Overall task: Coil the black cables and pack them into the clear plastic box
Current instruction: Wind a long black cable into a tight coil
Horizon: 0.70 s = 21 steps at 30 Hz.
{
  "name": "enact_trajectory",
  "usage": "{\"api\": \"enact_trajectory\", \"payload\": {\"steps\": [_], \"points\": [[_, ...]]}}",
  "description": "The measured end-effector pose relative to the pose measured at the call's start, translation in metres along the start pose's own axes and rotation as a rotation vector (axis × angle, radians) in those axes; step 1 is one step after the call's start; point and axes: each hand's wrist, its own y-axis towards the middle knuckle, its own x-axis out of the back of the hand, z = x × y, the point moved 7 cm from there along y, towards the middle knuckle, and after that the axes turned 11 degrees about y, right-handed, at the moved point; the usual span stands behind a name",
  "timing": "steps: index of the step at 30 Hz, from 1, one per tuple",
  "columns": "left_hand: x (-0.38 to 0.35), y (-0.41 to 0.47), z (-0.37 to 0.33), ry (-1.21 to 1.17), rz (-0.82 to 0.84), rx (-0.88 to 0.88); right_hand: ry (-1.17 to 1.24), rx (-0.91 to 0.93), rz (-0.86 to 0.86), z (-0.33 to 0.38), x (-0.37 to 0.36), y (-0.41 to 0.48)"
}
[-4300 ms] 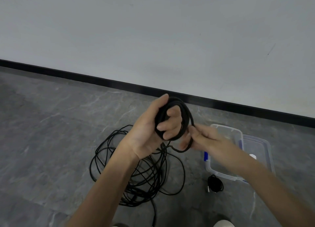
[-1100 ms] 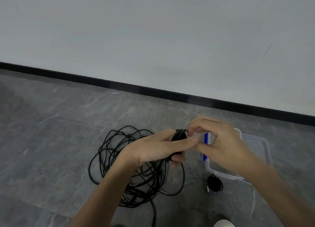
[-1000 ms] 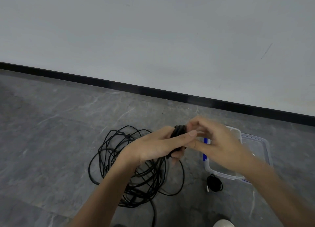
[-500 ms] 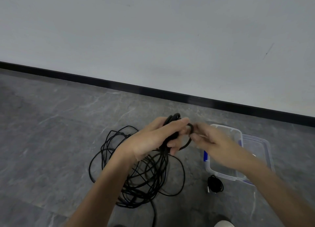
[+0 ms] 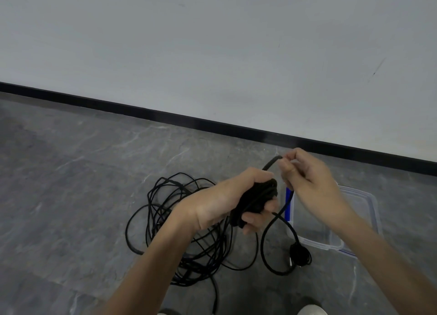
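Backdrop: plain pale grey painted wall [image 5: 212, 42], filling 9 through 12 to 3 o'clock. On it at 2 o'clock: thin dark scuff mark [image 5: 378, 66]. At its foot: black skirting strip [image 5: 165, 114], sloping down from 9 toward 3 o'clock. Below, 8 to 4 o'clock: dark grey stone-pattern floor [image 5: 71, 184] with pale veins. Light even and diffuse.

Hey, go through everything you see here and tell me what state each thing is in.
Left hand: grips the bundle.
Bundle: coiled, held above the floor.
Right hand: pinches the cable end.
Cable end: free, raised above the bundle.
Cable pile: loose and tangled on the floor.
Small coil: wound, lying on the floor beside the box.
Box: open on top.
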Motion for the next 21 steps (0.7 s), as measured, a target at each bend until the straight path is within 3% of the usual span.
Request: {"api": "enact_trajectory", "payload": {"steps": [7,15,21], "points": [[0.013,0.001,-0.006,-0.119,-0.117,-0.105,-0.023,-0.069,0.109,-0.009,-0.010,0.001],[0.015,0.000,-0.005,-0.117,-0.134,-0.150,0.093,-0.142,0.216,-0.019,-0.023,-0.004],[0.024,0.005,-0.012,-0.285,-0.243,-0.248,0.201,-0.212,0.290,-0.018,-0.047,-0.012]]}}
